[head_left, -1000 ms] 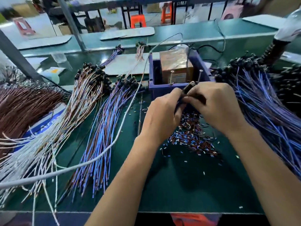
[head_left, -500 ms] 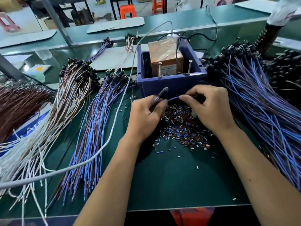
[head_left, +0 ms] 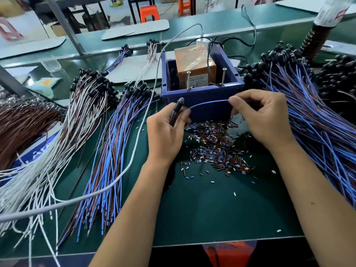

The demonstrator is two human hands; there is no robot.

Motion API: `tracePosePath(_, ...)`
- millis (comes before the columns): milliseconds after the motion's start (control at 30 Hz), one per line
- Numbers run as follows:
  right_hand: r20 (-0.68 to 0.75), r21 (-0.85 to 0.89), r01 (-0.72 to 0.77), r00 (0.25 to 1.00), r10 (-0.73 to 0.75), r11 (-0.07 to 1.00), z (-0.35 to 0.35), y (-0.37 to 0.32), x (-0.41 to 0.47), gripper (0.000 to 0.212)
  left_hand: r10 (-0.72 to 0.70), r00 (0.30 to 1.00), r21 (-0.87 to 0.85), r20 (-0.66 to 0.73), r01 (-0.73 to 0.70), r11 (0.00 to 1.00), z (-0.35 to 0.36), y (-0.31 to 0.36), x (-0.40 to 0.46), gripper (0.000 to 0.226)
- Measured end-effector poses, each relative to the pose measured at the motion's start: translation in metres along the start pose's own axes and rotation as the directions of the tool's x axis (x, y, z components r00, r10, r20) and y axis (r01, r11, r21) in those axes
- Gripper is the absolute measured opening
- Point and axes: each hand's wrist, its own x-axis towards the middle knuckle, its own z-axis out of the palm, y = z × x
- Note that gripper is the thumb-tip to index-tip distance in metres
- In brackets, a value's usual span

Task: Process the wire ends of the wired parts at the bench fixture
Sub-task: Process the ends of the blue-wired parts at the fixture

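left hand fingers grip wired part | right hand apparently pinches blue wire

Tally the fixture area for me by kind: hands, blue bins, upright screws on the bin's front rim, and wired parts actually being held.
Hands: 2, left hand and right hand
Blue bin: 1
Upright screws: 2
Held wired part: 1
Total: 6

factory assembly bench: heaped wire bundles, insulation offcuts, rows of green worktables
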Motion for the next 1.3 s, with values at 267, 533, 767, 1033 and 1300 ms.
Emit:
tracePosePath(267, 0.153, 0.026, -0.051, 0.987, 0.046, 0.998, 0.008, -0.001, -0.004, 0.015, 0.383, 0.92, 0.101, -0.084, -0.374, 0.922, 0.001, 0.028, -0.003, 0.024)
tracePosePath(533, 0.207, 0.228, -0.135, 0.974, 0.087, 0.964, 0.021, -0.009, -0.009, 0.012, 0.237, 0.934, 0.128, 0.268, -0.278, 0.952, 0.016, 0.029, -0.01, 0.033)
tracePosePath(767, 0.074, 0.276, -0.281, 0.96, 0.271, 0.919, 0.025, -0.003, -0.006, 0.02, 0.09, 0.989, 0.029, 0.113, -0.094, 0.995, 0.017, 0.016, -0.009, 0.018)
tracePosePath(1033, -0.009, 0.28, -0.296, 0.95, 0.311, 0.913, 0.017, 0.0, -0.003, 0.021, -0.081, 0.988, -0.074, 0.128, 0.091, 0.993, 0.017, 0.007, -0.007, 0.02)
tracePosePath(1300, 0.068, 0.318, -0.234, 0.972, 0.224, 0.919, 0.03, -0.002, -0.008, 0.03, -0.106, 0.98, -0.166, 0.166, 0.133, 0.977, 0.015, 0.013, -0.007, 0.019)
